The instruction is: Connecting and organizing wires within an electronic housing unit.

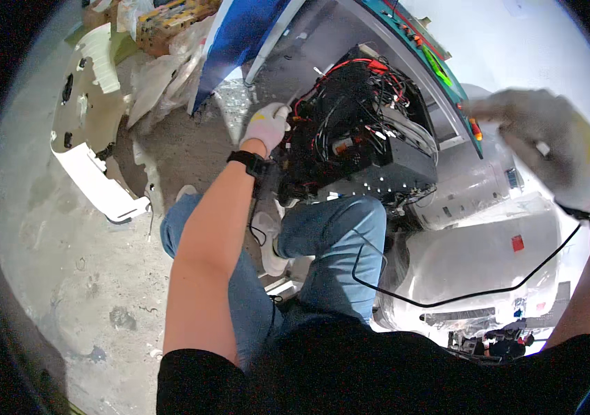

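Note:
A black metal chassis [378, 166] stuffed with black, red and grey cables [350, 104] stands just beyond my knees. My left hand [267, 128], in a whitish work glove, is at its left side with fingers curled in. Whatever those fingers hold, if anything, is hidden. Raised high on the right, my gloved right hand [558, 149] looms large and somewhat blurred. Its fingers stretch left toward the edge of a teal-topped bench [459, 93]; no held tool can be made out. A black cord [440, 303] trails from near my right wrist toward my lap.
Orange-red handled tools [475, 128] and a bright green tool [437, 66] lie along the bench edge. A white curved panel [91, 176] lies on the floor at left, near a blue panel [236, 41]. Plastic-wrapped white bodies [475, 259] stand on the right.

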Motion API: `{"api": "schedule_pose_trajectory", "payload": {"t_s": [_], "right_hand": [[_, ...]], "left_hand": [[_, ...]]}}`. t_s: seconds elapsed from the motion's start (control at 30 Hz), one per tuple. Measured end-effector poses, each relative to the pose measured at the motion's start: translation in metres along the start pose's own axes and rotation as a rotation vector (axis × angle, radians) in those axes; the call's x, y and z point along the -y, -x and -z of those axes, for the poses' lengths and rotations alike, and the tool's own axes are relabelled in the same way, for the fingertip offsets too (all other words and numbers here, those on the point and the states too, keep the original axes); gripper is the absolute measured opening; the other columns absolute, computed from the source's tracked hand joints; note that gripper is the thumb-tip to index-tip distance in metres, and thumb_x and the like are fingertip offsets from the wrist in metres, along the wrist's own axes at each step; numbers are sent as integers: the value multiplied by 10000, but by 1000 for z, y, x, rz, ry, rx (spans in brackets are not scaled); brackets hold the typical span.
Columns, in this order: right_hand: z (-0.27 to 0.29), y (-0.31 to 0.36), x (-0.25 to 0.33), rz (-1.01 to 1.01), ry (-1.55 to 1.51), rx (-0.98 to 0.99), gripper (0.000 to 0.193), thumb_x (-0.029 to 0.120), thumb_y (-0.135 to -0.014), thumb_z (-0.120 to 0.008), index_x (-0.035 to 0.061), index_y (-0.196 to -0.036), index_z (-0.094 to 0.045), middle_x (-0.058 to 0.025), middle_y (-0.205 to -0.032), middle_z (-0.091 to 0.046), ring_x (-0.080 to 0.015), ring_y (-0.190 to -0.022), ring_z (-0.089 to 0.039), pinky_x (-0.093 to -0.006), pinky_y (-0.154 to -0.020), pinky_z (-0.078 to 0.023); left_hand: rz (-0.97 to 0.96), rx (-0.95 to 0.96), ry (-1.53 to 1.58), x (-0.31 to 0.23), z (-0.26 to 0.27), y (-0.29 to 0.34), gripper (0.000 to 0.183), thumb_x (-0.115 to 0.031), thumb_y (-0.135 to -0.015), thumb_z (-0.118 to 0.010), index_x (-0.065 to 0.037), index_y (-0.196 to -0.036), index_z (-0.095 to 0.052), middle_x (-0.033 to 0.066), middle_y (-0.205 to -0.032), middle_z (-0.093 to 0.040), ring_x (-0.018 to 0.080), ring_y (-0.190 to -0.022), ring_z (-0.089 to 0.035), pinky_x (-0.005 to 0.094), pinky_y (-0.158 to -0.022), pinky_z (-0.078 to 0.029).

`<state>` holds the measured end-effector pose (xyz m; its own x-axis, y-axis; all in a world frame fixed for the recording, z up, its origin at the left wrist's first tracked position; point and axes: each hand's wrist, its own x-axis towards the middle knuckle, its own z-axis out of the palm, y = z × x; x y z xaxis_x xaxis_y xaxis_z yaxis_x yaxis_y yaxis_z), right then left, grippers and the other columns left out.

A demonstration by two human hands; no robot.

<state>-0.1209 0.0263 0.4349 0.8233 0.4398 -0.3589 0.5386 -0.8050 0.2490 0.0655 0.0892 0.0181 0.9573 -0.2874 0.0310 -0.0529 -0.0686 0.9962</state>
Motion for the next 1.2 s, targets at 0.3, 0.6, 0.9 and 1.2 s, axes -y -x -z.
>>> {"api": "schedule_pose_trajectory", "payload": {"t_s": [0.3,0.6,0.9,1.2], "right_hand": [[-103,46,25,140,63,389,278,157,-834,-560,84,-1101,-592,-108,-949,-615,-289,-877,-587,-389,-776,-465],[-235,0,-2,-35,-307,157,356,261,-883,-461,53,-1154,-565,-177,-1052,-614,-347,-979,-582,-405,-874,-458],[-409,-92,2,-240,-762,-47,390,294,-871,-449,0,-1094,-573,-220,-1011,-623,-364,-962,-593,-399,-867,-456],[-503,-106,-39,-350,-105,267,320,208,-646,-700,26,-902,-634,-176,-923,-624,-335,-885,-614,-391,-729,-506]], "left_hand": [[109,-157,-170,4,31,42,381,-317,-891,-490,-20,-1123,-550,184,-980,-643,334,-964,-593,401,-858,-437],[-109,-210,-277,18,32,56,358,-314,-926,-432,-56,-1144,-552,146,-915,-655,334,-912,-597,384,-826,-440],[-119,-94,-419,21,11,47,350,-315,-899,-467,-47,-1088,-587,193,-1023,-619,360,-953,-581,396,-838,-450],[-161,-157,-584,26,-5,21,375,-370,-906,-416,-94,-1098,-581,173,-1085,-596,376,-999,-550,430,-861,-444]]}}
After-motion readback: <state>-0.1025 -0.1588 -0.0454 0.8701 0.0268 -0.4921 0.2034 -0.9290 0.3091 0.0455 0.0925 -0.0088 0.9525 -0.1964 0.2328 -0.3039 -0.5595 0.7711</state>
